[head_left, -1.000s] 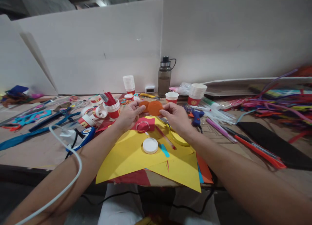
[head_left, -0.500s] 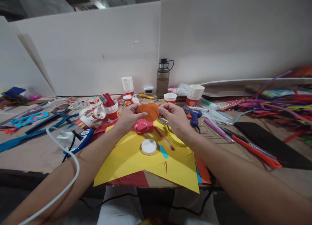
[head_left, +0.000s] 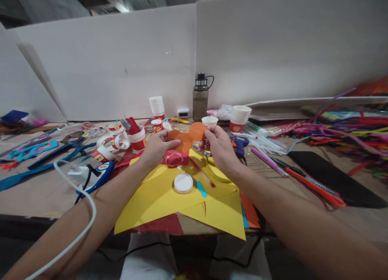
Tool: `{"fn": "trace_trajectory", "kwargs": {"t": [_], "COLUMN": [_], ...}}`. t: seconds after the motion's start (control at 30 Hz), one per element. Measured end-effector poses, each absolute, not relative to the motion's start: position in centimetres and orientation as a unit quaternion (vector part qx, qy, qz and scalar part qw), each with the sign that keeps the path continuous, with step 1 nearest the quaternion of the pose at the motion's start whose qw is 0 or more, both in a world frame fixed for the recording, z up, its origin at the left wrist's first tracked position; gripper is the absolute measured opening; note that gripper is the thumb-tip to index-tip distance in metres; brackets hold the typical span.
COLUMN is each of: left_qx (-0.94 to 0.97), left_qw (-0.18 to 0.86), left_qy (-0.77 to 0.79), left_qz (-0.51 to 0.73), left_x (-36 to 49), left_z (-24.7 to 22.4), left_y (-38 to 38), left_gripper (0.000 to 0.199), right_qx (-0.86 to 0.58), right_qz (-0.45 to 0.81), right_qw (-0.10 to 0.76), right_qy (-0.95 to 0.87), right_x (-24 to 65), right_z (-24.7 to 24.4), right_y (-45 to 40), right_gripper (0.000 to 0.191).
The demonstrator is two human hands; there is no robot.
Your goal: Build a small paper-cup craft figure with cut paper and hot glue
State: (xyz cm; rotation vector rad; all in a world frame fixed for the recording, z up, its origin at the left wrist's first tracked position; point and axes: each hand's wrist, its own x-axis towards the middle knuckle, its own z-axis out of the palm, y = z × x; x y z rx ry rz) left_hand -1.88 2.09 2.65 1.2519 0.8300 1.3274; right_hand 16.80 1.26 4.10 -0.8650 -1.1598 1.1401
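Between thumb and fingers, my left hand (head_left: 160, 144) pinches orange paper circles (head_left: 181, 142), which overlap each other. My right hand (head_left: 218, 144) pinches another orange paper circle (head_left: 197, 131) by its right edge. The two hands hold these pieces up above the table, their edges close together. Below them lie a small red paper piece with a round red part (head_left: 174, 159), a pencil (head_left: 201, 171) and a white round lid (head_left: 183, 183). These rest on yellow paper sheets (head_left: 145, 207), along with a blue paper strip (head_left: 200, 189).
A water bottle (head_left: 200, 98) stands at the back by the white board. Paper cups (head_left: 240, 118) are stacked nearby. At right are a blue glue gun (head_left: 241, 146), a red cutter knife (head_left: 315, 187) and a black flat object (head_left: 336, 177). A white cable (head_left: 91, 219) crosses my left forearm.
My right hand has drawn one orange circle to the right and slightly up, away from the others. The circles in my left hand stay nearly in place.
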Motion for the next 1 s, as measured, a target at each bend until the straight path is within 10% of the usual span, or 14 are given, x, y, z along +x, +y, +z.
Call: {"fn": "trace_trajectory", "kwargs": {"t": [0.53, 1.0], "left_qx": [0.52, 0.503], "left_qw": [0.497, 0.537], "left_qy": [0.357, 0.389], "left_qz": [0.596, 0.555], "left_x": [-1.7, -1.9], "left_z": [2.6, 3.3], "left_y": [2.1, 1.8], "left_gripper": [0.037, 0.031], "right_qx": [-0.39, -0.406], "right_qz": [0.516, 0.532], "right_qw": [0.469, 0.525], "right_qy": [-0.602, -0.525], "right_x": [16.3, 16.9], "right_z": [3.1, 3.8], "right_y": [1.0, 1.1], "right_gripper": [0.015, 0.015]}}
